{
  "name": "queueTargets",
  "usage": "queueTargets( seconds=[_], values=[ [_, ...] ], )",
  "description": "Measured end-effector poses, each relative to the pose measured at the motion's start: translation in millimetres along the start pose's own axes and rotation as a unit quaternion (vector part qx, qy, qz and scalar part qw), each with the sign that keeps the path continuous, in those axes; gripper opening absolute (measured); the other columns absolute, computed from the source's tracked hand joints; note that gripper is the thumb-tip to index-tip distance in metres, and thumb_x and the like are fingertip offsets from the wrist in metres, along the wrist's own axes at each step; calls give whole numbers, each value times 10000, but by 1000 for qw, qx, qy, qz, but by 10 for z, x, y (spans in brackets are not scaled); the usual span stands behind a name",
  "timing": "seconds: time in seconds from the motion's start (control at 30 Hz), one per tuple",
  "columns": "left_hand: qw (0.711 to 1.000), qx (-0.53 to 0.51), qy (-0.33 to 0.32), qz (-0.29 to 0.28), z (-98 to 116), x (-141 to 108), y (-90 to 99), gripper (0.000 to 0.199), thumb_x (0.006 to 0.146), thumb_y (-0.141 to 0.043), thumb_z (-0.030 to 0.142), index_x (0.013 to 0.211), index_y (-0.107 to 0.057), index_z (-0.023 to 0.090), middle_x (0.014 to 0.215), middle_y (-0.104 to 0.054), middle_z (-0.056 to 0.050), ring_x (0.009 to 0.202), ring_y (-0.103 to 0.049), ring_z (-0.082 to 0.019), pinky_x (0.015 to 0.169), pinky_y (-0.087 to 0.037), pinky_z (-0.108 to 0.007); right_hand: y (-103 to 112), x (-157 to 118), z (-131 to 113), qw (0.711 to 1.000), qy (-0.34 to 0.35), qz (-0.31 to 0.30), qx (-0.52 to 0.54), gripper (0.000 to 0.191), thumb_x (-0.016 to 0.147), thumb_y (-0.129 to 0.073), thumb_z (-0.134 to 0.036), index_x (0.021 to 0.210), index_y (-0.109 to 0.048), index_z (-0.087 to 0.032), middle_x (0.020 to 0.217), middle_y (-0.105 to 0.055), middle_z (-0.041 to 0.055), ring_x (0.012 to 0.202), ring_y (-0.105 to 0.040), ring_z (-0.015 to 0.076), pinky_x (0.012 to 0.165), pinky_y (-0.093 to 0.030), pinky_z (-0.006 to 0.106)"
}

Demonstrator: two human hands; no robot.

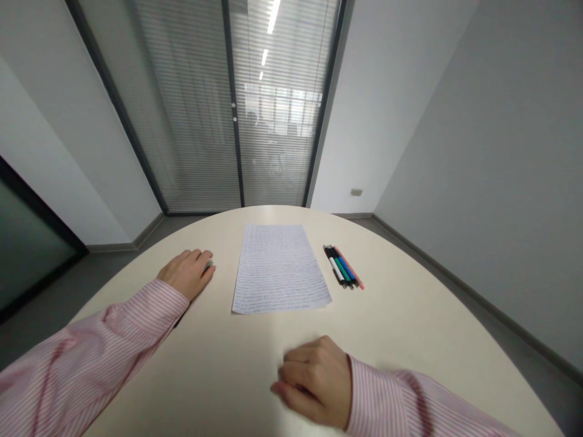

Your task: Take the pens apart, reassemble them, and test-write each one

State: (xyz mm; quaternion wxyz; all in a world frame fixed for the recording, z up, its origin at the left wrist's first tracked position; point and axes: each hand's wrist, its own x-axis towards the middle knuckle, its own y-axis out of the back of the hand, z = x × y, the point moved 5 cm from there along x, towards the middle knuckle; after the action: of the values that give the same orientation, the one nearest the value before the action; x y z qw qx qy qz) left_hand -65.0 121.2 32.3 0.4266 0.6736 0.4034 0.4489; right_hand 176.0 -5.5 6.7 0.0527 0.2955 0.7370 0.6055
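A sheet of paper (281, 269) covered with lines of writing lies flat on the cream table (218, 370). Left of the sheet, my left hand (187, 272) is closed palm down over a small greyish object (208, 264), mostly hidden under the fingers. My right hand (316, 383) rests near the table's front, below the sheet, with curled fingers; nothing shows in it. Several pens (344, 267) lie side by side to the right of the paper, with white, green, blue and reddish parts. Neither hand touches the paper.
Beyond the table's curved far edge stands a glass partition (195, 121) with blinds and dark frames. Grey-white walls rise on both sides, and a socket plate (356, 192) sits low on the wall at the back right. A dark object partly shows under the left forearm.
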Motion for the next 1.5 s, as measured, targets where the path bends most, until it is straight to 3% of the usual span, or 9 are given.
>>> queueTargets(
  seconds=[0.2,0.4,0.53,0.6,0.67,0.77,1.13,1.33,1.5],
  values=[
    [998,-61,14,-14,38,29,-24,332,856,-376,274,1099,-547,124,860,-675,-100,813,-627,-263,723,-466,-349,25,-6,-2,1000,-3,2,2,320,868,-438,-324,576,-459,-195,523,-510,-25,447,-443,86,454,-244,249],
    [936,-266,-6,231,275,-244,677,269,831,-492,290,1052,-596,177,741,-615,-14,603,-560,-144,625,-444,-259,4,-26,44,999,-4,13,47,327,843,-471,-317,542,-439,-191,504,-470,-34,436,-407,81,447,-250,247],
    [771,-570,76,274,334,-448,895,135,785,-605,264,900,-629,198,814,-632,-10,699,-588,-127,654,-485,-220,137,-52,127,966,-125,100,203,278,824,-515,-267,571,-426,-193,482,-397,-60,433,-375,72,444,-288,216],
    [666,-697,133,229,392,-470,814,146,750,-649,284,862,-628,192,765,-644,2,655,-593,-110,599,-504,-187,205,-89,199,909,-212,169,317,99,782,-590,-246,784,-501,-203,571,-474,-60,457,-419,70,446,-337,191],
    [582,-777,180,158,507,-463,679,192,709,-696,304,838,-625,181,761,-664,6,647,-613,-99,602,-524,-169,240,-119,247,838,-255,226,426,410,701,-692,-240,1042,-465,-229,744,-559,-25,535,-505,81,482,-410,190],
    [527,-820,223,33,747,-465,457,271,670,-747,330,831,-611,161,758,-683,3,683,-649,-100,660,-539,-169,262,-163,320,749,-266,297,530,482,678,-736,-296,1089,-492,-233,772,-579,-4,593,-558,103,519,-462,213],
    [630,-753,122,-146,1328,-598,218,258,674,-689,325,797,-589,121,594,-641,-13,554,-610,-121,551,-499,-228,293,-503,698,540,-414,428,595,358,620,-780,-419,645,-603,-108,416,-506,-42,310,-356,11,303,-211,115],
    [677,-720,89,-126,1239,-612,163,235,735,-625,344,811,-576,126,586,-642,-17,530,-612,-121,534,-511,-222,198,-344,537,552,-411,338,642,359,577,-814,-382,708,-641,-96,505,-626,25,392,-515,60,366,-353,137],
    [782,-622,-11,-36,1151,-619,254,132,808,-552,278,815,-595,153,599,-629,5,538,-594,-102,552,-483,-193,158,-313,479,560,-408,289,661,309,577,-825,-327,655,-632,-99,500,-642,33,382,-532,61,361,-365,130]
  ],
)
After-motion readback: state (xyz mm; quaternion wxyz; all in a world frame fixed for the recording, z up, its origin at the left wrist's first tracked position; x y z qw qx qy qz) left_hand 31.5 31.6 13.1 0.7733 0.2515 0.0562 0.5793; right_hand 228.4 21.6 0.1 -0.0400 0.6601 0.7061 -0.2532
